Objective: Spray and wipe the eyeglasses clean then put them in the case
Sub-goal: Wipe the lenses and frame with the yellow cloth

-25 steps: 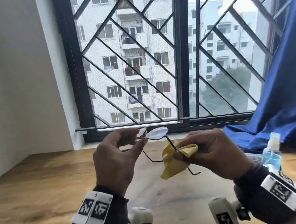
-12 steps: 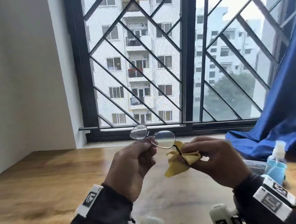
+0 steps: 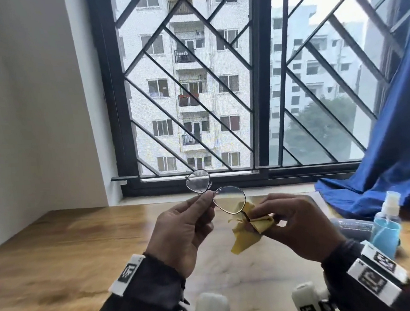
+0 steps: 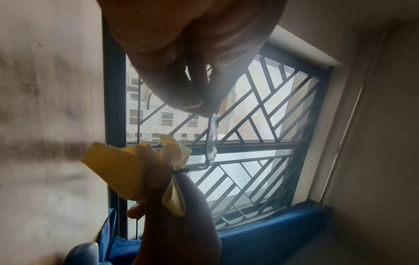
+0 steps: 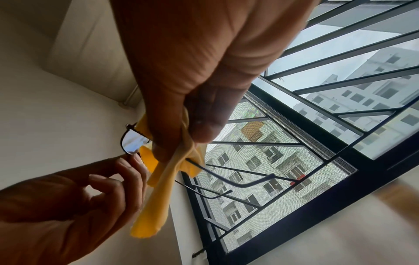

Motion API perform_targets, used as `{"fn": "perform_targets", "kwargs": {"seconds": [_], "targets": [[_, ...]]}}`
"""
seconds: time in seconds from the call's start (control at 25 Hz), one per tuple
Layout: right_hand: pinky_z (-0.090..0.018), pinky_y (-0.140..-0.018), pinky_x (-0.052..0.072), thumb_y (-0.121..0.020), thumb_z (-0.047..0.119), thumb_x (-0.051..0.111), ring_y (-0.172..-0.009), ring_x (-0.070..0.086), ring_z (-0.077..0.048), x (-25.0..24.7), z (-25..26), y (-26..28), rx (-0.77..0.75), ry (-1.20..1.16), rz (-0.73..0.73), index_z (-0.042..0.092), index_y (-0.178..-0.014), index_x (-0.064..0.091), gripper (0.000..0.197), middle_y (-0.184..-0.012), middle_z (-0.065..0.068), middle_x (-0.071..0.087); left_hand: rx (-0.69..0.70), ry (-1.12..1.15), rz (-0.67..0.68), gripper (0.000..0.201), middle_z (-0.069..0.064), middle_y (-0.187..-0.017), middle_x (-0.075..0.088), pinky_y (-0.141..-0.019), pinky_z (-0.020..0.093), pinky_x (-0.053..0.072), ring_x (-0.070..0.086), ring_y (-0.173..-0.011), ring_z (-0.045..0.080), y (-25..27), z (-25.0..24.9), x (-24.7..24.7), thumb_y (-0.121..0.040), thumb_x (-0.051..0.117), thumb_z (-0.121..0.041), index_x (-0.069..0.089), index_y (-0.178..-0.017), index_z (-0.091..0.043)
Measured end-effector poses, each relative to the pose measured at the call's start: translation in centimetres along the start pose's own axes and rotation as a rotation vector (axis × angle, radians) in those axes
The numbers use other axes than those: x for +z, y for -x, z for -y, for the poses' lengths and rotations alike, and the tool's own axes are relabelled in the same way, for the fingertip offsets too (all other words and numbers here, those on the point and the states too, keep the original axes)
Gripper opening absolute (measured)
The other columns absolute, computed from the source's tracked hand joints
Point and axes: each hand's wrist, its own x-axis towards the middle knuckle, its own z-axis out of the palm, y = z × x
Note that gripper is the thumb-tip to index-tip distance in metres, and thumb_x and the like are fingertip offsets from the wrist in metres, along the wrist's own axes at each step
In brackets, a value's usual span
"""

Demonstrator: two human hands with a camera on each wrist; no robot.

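Thin dark-rimmed eyeglasses (image 3: 229,199) are held up above the wooden table (image 3: 60,250), lenses toward the window. My left hand (image 3: 187,229) pinches them at the bridge between thumb and forefinger; the pinch shows in the left wrist view (image 4: 204,107). My right hand (image 3: 291,224) pinches a yellow cloth (image 3: 246,235) folded round the right temple arm next to the hinge. In the right wrist view the cloth (image 5: 158,197) hangs below the fingers and the temple arm (image 5: 238,182) sticks out past it. A blue spray bottle (image 3: 386,227) stands at the right, beside a dark case (image 3: 354,227).
A barred window (image 3: 219,93) runs along the table's far edge. A blue curtain (image 3: 393,154) drapes onto the table at the back right, behind the bottle. A white wall (image 3: 26,107) closes the left side.
The glasses have turned from lying flat to lenses facing the window, and my left hand shifted its pinch to the bridge. My right hand with the cloth moved up the temple arm toward the hinge.
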Motion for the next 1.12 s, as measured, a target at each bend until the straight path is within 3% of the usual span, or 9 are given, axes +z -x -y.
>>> {"fn": "perform_targets", "kwargs": {"seconds": [0.2, 0.36, 0.44, 0.52, 0.68, 0.8, 0.92, 1.04, 1.12], "targets": [[-0.014, -0.06, 0.053, -0.078, -0.007, 0.079, -0.064, 0.068, -0.006, -0.9, -0.1, -0.5, 0.137, -0.138, -0.096, 0.015, -0.093, 0.08, 0.027, -0.08, 0.01, 0.073, 0.073, -0.047, -0.049, 0.005, 0.005, -0.067, 0.068, -0.042, 0.017, 0.043, 0.055, -0.051, 0.009, -0.2, -0.3, -0.3, -0.079, 0.076, -0.007, 0.074, -0.082, -0.003], [-0.013, -0.058, 0.051, -0.074, 0.012, 0.081, -0.063, 0.066, -0.003, -1.8, 1.4, -1.0, 0.185, -0.296, -0.384, 0.025, -0.093, 0.078, 0.023, -0.078, 0.014, 0.076, 0.159, -0.185, -0.047, 0.007, 0.006, -0.066, 0.068, -0.041, 0.019, 0.038, 0.05, -0.05, 0.009, 0.0, 0.4, -0.1, -0.082, 0.077, -0.007, 0.074, -0.083, -0.001], [-0.02, -0.062, 0.053, -0.072, 0.022, 0.085, -0.074, 0.068, -0.005, -1.6, 2.0, -0.9, 0.156, -0.26, -0.339, 0.035, -0.092, 0.079, 0.025, -0.086, 0.016, 0.077, 0.208, -0.256, -0.011, 0.008, 0.005, -0.065, 0.068, -0.041, 0.02, 0.035, 0.049, -0.05, 0.01, 0.4, 1.0, 0.3, -0.082, 0.078, -0.008, 0.074, -0.082, 0.0], [-0.027, -0.063, 0.052, -0.075, 0.028, 0.086, -0.082, 0.067, -0.014, -0.8, 2.4, -0.7, 0.066, -0.09, -0.22, 0.034, -0.094, 0.08, 0.02, -0.089, 0.012, 0.076, 0.245, -0.322, 0.035, 0.008, 0.004, -0.06, 0.065, -0.042, 0.021, 0.034, 0.047, -0.051, 0.014, 0.9, 1.7, 0.6, -0.083, 0.076, -0.007, 0.074, -0.077, -0.001], [-0.015, -0.068, 0.039, -0.078, 0.024, 0.081, -0.086, 0.059, -0.013, 0.6, 2.0, -0.6, -0.041, 0.099, -0.133, 0.026, -0.092, 0.082, 0.015, -0.09, 0.014, 0.069, 0.268, -0.394, 0.076, 0.023, 0.009, -0.055, 0.056, -0.043, 0.022, 0.03, 0.04, -0.056, 0.02, 1.0, 2.5, 0.8, -0.084, 0.072, -0.001, 0.074, -0.062, -0.01], [-0.029, -0.073, 0.049, -0.079, 0.028, 0.081, -0.088, 0.061, -0.017, 0.0, 1.8, -0.5, -0.064, 0.146, -0.102, 0.028, -0.092, 0.082, 0.013, -0.091, 0.013, 0.069, 0.249, -0.322, 0.007, 0.018, 0.009, -0.056, 0.054, -0.042, 0.02, 0.028, 0.038, -0.052, 0.017, 0.4, 2.0, 0.4, -0.084, 0.069, 0.004, 0.076, -0.072, -0.005], [-0.043, -0.074, 0.054, -0.079, 0.033, 0.08, -0.091, 0.064, -0.02, -0.7, 1.3, -0.7, 0.009, 0.115, -0.181, 0.036, -0.095, 0.079, 0.016, -0.093, 0.015, 0.07, 0.255, -0.318, 0.03, 0.01, 0.018, -0.068, 0.057, -0.044, 0.022, 0.028, 0.037, -0.053, 0.016, 0.3, 1.7, 0.2, -0.083, 0.075, -0.006, 0.076, -0.075, -0.001], [-0.025, -0.076, 0.046, -0.084, 0.033, 0.077, -0.091, 0.058, -0.018, 0.3, 2.2, -0.6, -0.067, 0.135, -0.134, 0.037, -0.106, 0.078, 0.022, -0.102, 0.013, 0.069, 0.27, -0.366, 0.042, 0.018, 0.018, -0.064, 0.056, -0.043, 0.022, 0.03, 0.038, -0.053, 0.017, 0.8, 2.2, 0.6, -0.084, 0.071, -0.002, 0.076, -0.068, -0.006], [-0.02, -0.082, 0.041, -0.086, 0.036, 0.074, -0.092, 0.052, -0.019, 0.8, 2.8, -0.5, -0.154, 0.2, -0.065, 0.037, -0.108, 0.078, 0.022, -0.109, 0.012, 0.067, 0.242, -0.323, -0.019, 0.016, 0.009, -0.058, 0.056, -0.042, 0.021, 0.031, 0.04, -0.049, 0.014, 0.6, 1.8, 0.4, -0.086, 0.07, -0.003, 0.075, -0.07, -0.006]]}}
